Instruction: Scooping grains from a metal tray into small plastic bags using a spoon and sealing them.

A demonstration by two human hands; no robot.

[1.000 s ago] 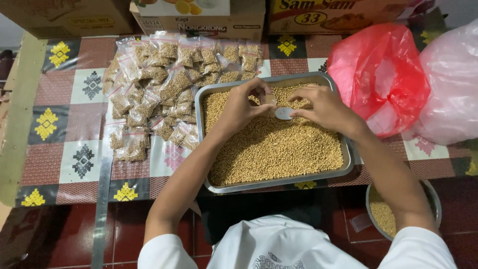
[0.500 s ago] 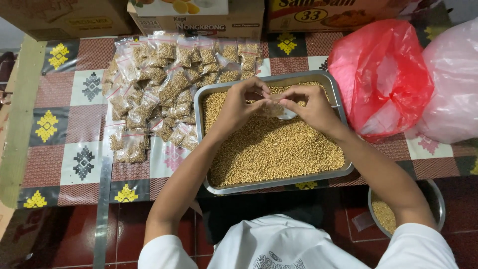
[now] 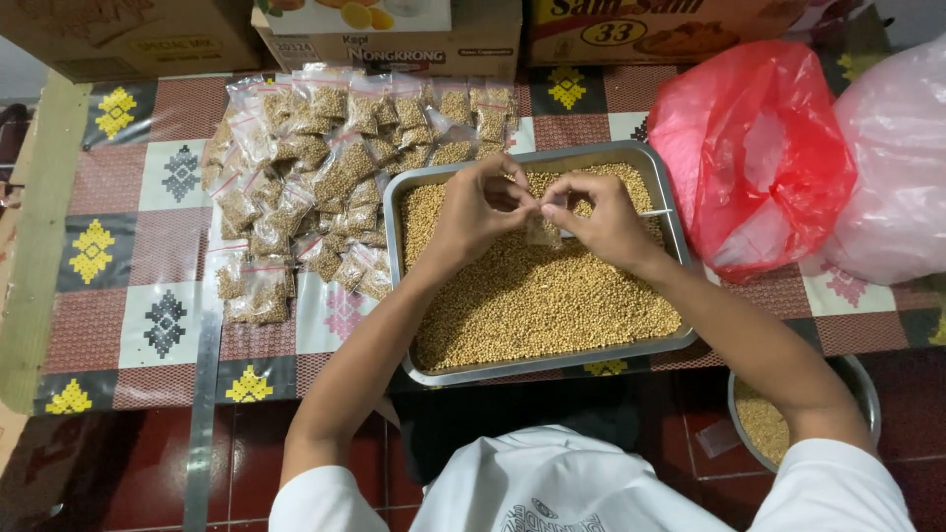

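Note:
A metal tray [image 3: 396, 258] full of tan seeds [image 3: 537, 296] lies in front of me on a patterned tablecloth. Over its far half my left hand [image 3: 478, 207] and my right hand [image 3: 601, 217] meet, both pinching the top edge of one small clear bag [image 3: 543, 229] partly filled with seeds. A thin spoon handle [image 3: 653, 212] sticks out to the right behind my right hand. Left of the tray lies a pile of several filled small bags [image 3: 315, 167].
A red plastic bag [image 3: 754, 158] and a pale pink one [image 3: 892, 167] stand right of the tray. Cardboard boxes [image 3: 394, 34] line the far edge. A round metal bowl [image 3: 867, 389] with seeds sits lower right, below the table edge, over red floor tiles.
My hands have risen off the seeds and drawn together. A second ago the right hand held a spoon by the seeds; now both hands pinch the small bag.

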